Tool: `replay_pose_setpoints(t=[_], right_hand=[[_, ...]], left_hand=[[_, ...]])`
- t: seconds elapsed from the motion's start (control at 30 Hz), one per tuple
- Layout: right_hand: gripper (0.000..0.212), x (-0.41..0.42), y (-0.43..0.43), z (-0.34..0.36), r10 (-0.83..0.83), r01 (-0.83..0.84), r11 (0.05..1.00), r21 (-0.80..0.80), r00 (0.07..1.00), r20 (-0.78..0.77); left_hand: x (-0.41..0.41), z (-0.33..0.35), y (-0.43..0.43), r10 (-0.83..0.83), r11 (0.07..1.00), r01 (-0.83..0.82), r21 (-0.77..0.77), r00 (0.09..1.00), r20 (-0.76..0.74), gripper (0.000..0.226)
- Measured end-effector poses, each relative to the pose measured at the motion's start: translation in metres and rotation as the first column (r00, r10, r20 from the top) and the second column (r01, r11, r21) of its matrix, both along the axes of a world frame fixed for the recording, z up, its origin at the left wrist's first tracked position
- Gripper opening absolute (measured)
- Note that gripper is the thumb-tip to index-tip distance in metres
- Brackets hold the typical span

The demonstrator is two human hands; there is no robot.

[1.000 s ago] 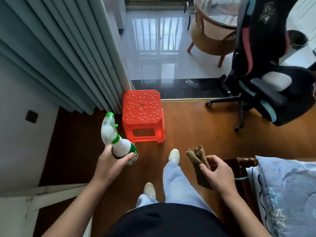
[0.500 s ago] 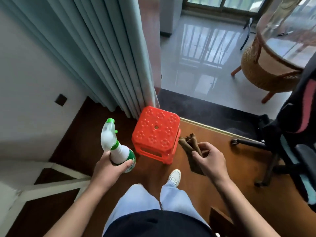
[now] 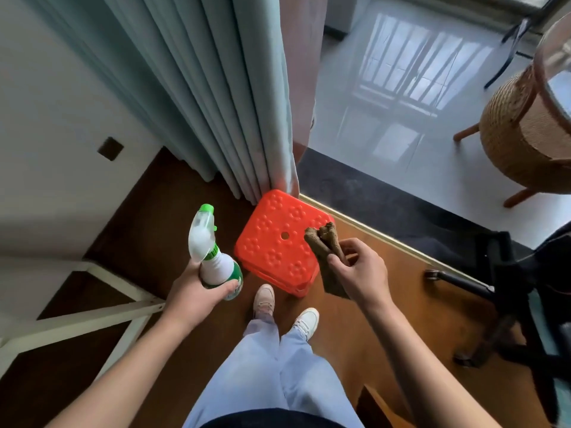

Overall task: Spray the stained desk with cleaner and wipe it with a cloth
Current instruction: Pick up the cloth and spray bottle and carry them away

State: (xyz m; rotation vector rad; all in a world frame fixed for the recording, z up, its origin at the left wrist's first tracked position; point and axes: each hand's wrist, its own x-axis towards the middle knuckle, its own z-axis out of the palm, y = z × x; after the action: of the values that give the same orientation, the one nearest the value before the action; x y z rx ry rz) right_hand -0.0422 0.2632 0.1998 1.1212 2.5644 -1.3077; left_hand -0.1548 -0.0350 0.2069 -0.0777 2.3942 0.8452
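My left hand (image 3: 191, 291) grips a white spray bottle (image 3: 213, 257) with a green nozzle and green label, held upright at waist height. My right hand (image 3: 358, 273) is closed on a folded brown cloth (image 3: 324, 242) whose bunched end sticks up above the fingers. Both hands hover over the wooden floor in front of my legs. At the lower left a white frame (image 3: 92, 316) with crossbars shows; no desk top is in view.
A red plastic stool (image 3: 278, 242) stands just ahead of my feet, beside grey-blue curtains (image 3: 216, 88). A black office chair base (image 3: 500, 291) is at the right, a wicker table (image 3: 522, 134) on the tiled floor beyond. White wall at the left.
The view has swung left and I have stepped toward the stool; the bed and chair slid out to the right. Both hands keep the same hold on bottle and cloth.
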Motion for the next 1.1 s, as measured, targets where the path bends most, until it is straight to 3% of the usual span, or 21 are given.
replay_pose_setpoints(t=[0.17, 0.43, 0.6, 0.77, 0.9, 1.1], right_hand=[[0.021, -0.027, 0.01, -0.047, -0.017, 0.019, 0.999, -0.031, 0.997, 0.076], [0.021, -0.08, 0.008, -0.173, -0.087, 0.101, 0.991, -0.091, 0.985, 0.15], [0.023, -0.115, 0.012, -0.241, -0.114, 0.123, 0.989, -0.08, 0.988, 0.103], [0.022, -0.138, 0.022, -0.291, -0.196, 0.2, 0.977, -0.077, 0.979, 0.056], [0.024, -0.136, 0.023, -0.314, -0.209, 0.213, 0.974, -0.076, 0.976, 0.065], [0.024, -0.118, 0.02, -0.313, -0.218, 0.22, 0.975, -0.013, 0.973, 0.075]], left_hand=[[-0.031, -0.042, 0.032, -0.022, 1.0, 0.022, -0.002, 0.999, 0.045, 0.068], [-0.082, -0.167, 0.075, -0.099, 0.995, 0.098, 0.009, 0.992, 0.075, 0.076], [-0.119, -0.235, 0.106, -0.119, 0.99, 0.123, 0.064, 0.99, -0.073, 0.072], [-0.14, -0.277, 0.13, -0.066, 0.967, 0.119, 0.224, 0.971, -0.231, 0.077], [-0.146, -0.294, 0.137, -0.103, 0.954, 0.176, 0.241, 0.953, -0.285, 0.062], [-0.153, -0.299, 0.136, -0.161, 0.951, 0.223, 0.215, 0.949, -0.271, 0.067]])
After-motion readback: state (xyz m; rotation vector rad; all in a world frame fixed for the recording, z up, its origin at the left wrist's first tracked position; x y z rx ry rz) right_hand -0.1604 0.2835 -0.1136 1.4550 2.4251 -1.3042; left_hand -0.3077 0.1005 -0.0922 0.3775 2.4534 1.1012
